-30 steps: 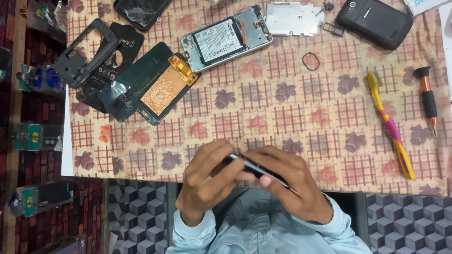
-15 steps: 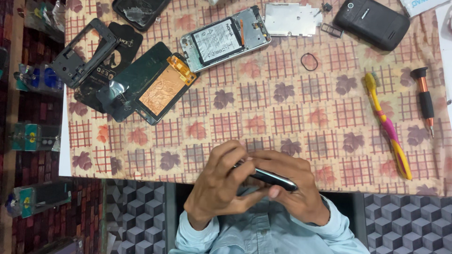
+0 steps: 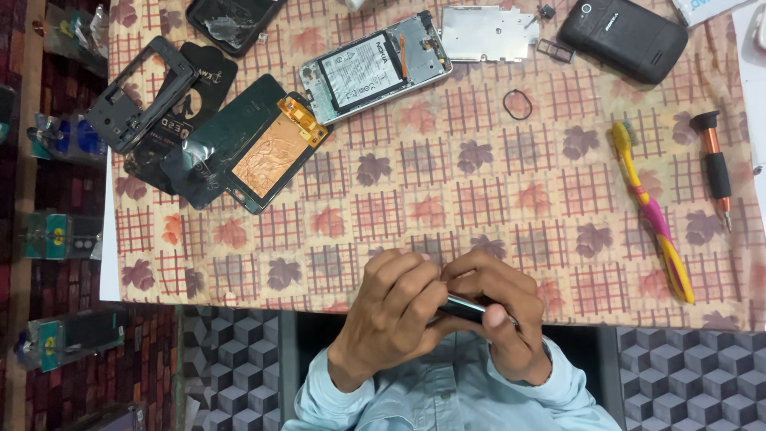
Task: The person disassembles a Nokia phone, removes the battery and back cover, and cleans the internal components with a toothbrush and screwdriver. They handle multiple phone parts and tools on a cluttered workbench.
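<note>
Left hand (image 3: 391, 315), right hand (image 3: 499, 319) gripping dark tool (image 3: 463, 309), patterned tablecloth (image 3: 447, 207)

- Tablecloth (image 3: 479, 183): beige, red-brown checks and leaf prints.
- Toothbrush (image 3: 650, 211): yellow and pink.
- Screwdriver (image 3: 714, 164): black with copper bands.
- Phone panel (image 3: 255, 148): dark green, copper-coloured foil.
- Sleeves (image 3: 319, 391): pale blue.
- Floor (image 3: 231, 351): grey cube pattern.

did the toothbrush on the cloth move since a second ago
No. The toothbrush lies in the same spot beside the screwdriver, on the same squares of the cloth.
</note>
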